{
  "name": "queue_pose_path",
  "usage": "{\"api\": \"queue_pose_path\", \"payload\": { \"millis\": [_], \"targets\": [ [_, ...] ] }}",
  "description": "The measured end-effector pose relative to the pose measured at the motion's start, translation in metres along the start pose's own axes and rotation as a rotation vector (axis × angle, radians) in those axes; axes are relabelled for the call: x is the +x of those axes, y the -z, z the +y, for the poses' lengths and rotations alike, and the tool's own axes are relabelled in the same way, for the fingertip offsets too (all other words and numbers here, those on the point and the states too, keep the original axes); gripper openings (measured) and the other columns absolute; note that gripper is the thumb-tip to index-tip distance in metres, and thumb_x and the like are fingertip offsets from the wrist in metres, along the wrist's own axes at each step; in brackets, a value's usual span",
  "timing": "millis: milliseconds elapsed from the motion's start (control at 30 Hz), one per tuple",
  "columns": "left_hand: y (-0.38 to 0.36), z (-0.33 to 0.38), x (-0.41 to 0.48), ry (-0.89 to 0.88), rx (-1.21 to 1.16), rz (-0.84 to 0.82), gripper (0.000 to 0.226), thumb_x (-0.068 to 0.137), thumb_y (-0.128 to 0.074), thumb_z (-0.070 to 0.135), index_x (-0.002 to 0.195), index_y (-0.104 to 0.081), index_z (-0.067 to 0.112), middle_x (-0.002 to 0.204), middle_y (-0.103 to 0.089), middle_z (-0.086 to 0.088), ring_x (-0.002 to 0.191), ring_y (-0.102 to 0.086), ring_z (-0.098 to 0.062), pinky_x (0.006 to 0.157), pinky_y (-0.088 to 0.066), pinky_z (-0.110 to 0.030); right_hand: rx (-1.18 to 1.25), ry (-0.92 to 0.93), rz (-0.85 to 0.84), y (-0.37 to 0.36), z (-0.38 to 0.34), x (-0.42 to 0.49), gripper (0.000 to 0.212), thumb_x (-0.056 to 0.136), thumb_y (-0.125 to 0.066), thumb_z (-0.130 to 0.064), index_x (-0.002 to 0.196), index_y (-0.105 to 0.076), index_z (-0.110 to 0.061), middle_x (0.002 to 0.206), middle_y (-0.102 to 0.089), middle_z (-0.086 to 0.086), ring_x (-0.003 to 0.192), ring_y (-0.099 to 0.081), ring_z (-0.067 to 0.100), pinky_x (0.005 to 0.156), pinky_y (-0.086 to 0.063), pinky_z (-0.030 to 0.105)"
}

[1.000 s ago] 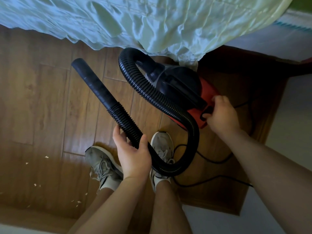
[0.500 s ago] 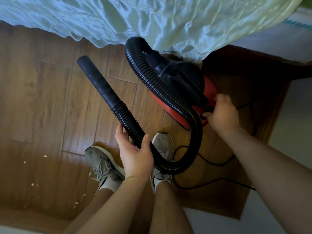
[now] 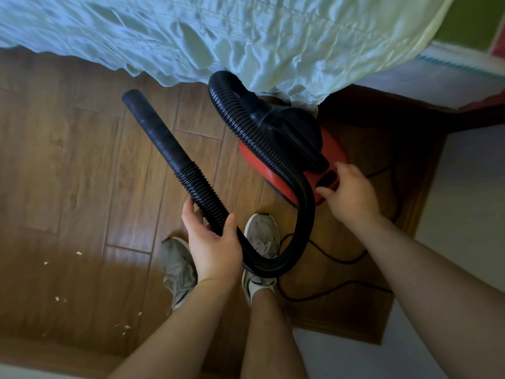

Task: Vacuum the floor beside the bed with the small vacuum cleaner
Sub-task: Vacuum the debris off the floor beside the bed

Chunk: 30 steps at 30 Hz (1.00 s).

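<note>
**Vacuum lifted, tilted toward the bed**

Raised and tipped since a second ago: red vacuum cleaner (image 3: 334,157), now off the floor (image 3: 82,165). Crumbs (image 3: 78,253) scattered at far left. Left hand (image 3: 211,247) wrapped around the ribbed hose (image 3: 203,191), nozzle (image 3: 155,127) pointing up-left. Right hand (image 3: 352,192) gripping the vacuum's rear by the bedspread (image 3: 246,36).

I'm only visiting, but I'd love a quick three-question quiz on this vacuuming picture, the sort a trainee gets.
1. True or false: the left hand grips the ribbed hose.
2. The right hand rests on the: A) bed cover B) red vacuum body C) shoe
3. Where do the pale crumbs lie, taking the person's own sides?

Key: 1 true; 2 B; 3 on the wooden floor to the person's left.
</note>
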<state>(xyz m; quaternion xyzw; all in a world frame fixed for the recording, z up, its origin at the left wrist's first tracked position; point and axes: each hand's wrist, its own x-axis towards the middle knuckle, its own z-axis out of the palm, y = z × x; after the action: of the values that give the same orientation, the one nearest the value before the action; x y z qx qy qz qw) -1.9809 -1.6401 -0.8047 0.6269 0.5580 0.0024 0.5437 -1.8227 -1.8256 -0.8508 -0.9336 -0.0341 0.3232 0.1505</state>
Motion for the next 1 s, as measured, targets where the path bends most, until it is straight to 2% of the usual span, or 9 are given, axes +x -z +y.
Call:
{"api": "queue_pose_path", "payload": {
  "millis": [100,167,333,400,533,700,833,933,1000],
  "targets": [
    [0.011,0.008,0.000,-0.001,-0.007,-0.020,0.075,0.095,-0.068,0.010,0.152,-0.027,0.037,0.121,-0.049,0.029,0.107,-0.054,0.013,0.089,-0.050,-0.020,-0.014,0.012,0.019,0.011,-0.011,-0.013,0.068,0.091,-0.071,-0.029,0.147,-0.041,-0.006,0.143,-0.048,0.014,0.129,-0.049,0.032,0.103,-0.042,0.036],
    [0.019,0.012,-0.001,0.002,-0.003,-0.032,0.076,0.096,-0.068,0.011,0.152,-0.026,0.038,0.120,-0.048,0.031,0.105,-0.054,0.016,0.089,-0.050,-0.022,-0.016,0.004,0.041,0.020,-0.020,-0.024,0.070,0.091,-0.070,-0.032,0.149,-0.039,-0.008,0.147,-0.046,0.012,0.133,-0.047,0.030,0.105,-0.041,0.036],
    [0.043,0.024,-0.005,0.024,-0.009,-0.046,0.075,0.096,-0.068,0.015,0.152,-0.025,0.039,0.121,-0.049,0.030,0.115,-0.061,-0.007,0.095,-0.058,-0.041,0.002,0.057,0.077,0.039,-0.050,-0.049,0.067,0.091,-0.070,-0.033,0.148,-0.042,-0.013,0.146,-0.047,0.007,0.132,-0.048,0.025,0.102,-0.037,0.029],
    [0.053,0.028,-0.006,0.037,-0.016,-0.048,0.075,0.096,-0.068,0.015,0.152,-0.024,0.039,0.120,-0.049,0.030,0.109,-0.062,-0.002,0.093,-0.059,-0.041,-0.007,0.087,0.092,0.043,-0.065,-0.057,0.066,0.090,-0.071,-0.035,0.146,-0.044,-0.014,0.144,-0.049,0.005,0.131,-0.048,0.023,0.099,-0.035,0.025],
    [0.074,0.033,-0.005,0.060,-0.034,-0.039,0.075,0.096,-0.068,0.015,0.153,-0.024,0.038,0.113,-0.047,0.036,0.100,-0.056,0.010,0.094,-0.058,-0.041,-0.020,0.147,0.108,0.048,-0.096,-0.068,0.067,0.088,-0.072,-0.038,0.145,-0.046,-0.014,0.140,-0.052,0.003,0.127,-0.051,0.021,0.100,-0.042,0.030],
    [0.098,0.043,-0.004,0.098,-0.077,-0.030,0.077,0.097,-0.068,0.019,0.154,-0.022,0.041,0.111,-0.045,0.038,0.110,-0.058,-0.004,0.096,-0.058,-0.046,-0.018,0.242,0.101,0.053,-0.139,-0.080,0.069,0.088,-0.073,-0.035,0.146,-0.044,-0.010,0.140,-0.052,0.006,0.128,-0.051,0.021,0.100,-0.040,0.029],
    [0.114,0.051,-0.001,0.123,-0.125,-0.027,0.078,0.097,-0.066,0.017,0.156,-0.020,0.040,0.106,-0.045,0.040,0.113,-0.059,-0.008,0.097,-0.057,-0.046,-0.020,0.312,0.078,0.051,-0.178,-0.084,0.069,0.089,-0.071,-0.038,0.146,-0.044,-0.012,0.142,-0.051,0.004,0.128,-0.050,0.021,0.103,-0.041,0.032],
    [0.131,0.053,0.003,0.118,-0.150,-0.009,0.078,0.097,-0.066,0.016,0.156,-0.022,0.040,0.112,-0.046,0.038,0.114,-0.057,-0.006,0.098,-0.057,-0.045,-0.021,0.379,0.057,0.046,-0.215,-0.085,0.070,0.088,-0.071,-0.040,0.146,-0.044,-0.011,0.142,-0.051,0.003,0.129,-0.049,0.019,0.104,-0.038,0.027],
    [0.141,0.053,0.007,0.123,-0.172,0.007,0.076,0.097,-0.067,0.016,0.156,-0.024,0.038,0.122,-0.047,0.029,0.116,-0.054,-0.006,0.101,-0.055,-0.046,-0.042,0.432,0.031,0.040,-0.241,-0.088,0.070,0.090,-0.070,-0.041,0.147,-0.043,-0.010,0.144,-0.050,0.004,0.131,-0.048,0.019,0.105,-0.034,0.024]
  ]
}}
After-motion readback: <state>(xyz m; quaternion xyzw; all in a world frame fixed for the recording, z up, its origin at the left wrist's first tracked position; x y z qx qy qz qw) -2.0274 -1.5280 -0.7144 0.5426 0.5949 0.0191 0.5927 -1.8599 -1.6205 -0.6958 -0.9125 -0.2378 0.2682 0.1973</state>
